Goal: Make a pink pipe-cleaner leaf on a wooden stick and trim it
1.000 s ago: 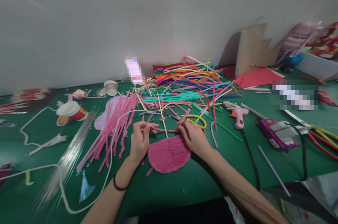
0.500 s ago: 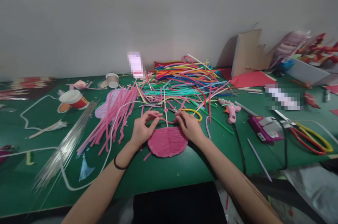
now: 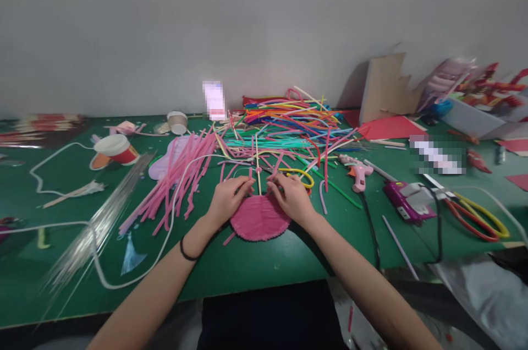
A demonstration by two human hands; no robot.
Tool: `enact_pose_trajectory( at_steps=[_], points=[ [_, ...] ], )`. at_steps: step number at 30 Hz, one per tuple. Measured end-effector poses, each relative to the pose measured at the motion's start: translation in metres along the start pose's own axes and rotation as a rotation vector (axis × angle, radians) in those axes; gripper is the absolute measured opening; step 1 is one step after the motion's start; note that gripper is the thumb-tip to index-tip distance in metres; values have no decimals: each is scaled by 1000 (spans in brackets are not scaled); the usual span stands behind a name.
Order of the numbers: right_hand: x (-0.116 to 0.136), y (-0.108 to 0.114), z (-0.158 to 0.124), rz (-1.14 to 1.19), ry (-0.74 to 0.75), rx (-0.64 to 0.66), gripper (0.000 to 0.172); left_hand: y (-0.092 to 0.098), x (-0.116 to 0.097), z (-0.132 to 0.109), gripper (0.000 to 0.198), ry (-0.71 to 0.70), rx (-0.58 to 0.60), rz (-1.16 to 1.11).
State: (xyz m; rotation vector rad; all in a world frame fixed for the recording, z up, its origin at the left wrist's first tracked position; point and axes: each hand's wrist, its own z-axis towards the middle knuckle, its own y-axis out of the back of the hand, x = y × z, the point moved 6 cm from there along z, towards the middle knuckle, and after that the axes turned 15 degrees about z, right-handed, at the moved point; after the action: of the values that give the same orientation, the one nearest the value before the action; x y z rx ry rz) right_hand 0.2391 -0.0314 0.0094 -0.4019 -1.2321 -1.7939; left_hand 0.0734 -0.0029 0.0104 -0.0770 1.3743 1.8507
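Note:
A rounded deep-pink fan-shaped piece lies on the green table, with a thin pale stick running up from its top edge. A small pink bead-like part sits on that stick. My left hand is closed at the stick's left, pinching a pink pipe cleaner whose end points up. To the right of the stick, my right hand pinches a pink pipe cleaner end too. Whether both ends belong to one length cannot be made out, as fingers cover the middle.
Pink pipe cleaners lie at left, and a multicoloured heap at the back. A pink glue gun, a purple power strip and scissors are on the right. A white cable loops across, near a paper cup.
The pink pipe cleaner that curved between my hands now shows upright ends at both hands. My hands have come slightly closer together, and the view has shifted a little.

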Motion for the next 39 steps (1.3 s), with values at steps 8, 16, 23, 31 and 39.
enact_pose_trajectory(
  at_steps=[8,16,23,31,39],
  points=[
    [-2,-1,-3,26,-36,-54,21,3,-6,0,21,-2,-5,-83],
    [-1,-7,-4,204,43,-20,37,-1,-4,-2,17,41,-23,-190],
    [5,-4,-4,314,-37,-67,13,0,-9,1,15,-5,31,-252],
    [14,-6,-4,375,-45,-20,14,-5,-4,1,23,86,34,-275],
    [8,-4,0,403,-95,-65,19,0,-11,2,20,-2,49,-252]
  ],
)
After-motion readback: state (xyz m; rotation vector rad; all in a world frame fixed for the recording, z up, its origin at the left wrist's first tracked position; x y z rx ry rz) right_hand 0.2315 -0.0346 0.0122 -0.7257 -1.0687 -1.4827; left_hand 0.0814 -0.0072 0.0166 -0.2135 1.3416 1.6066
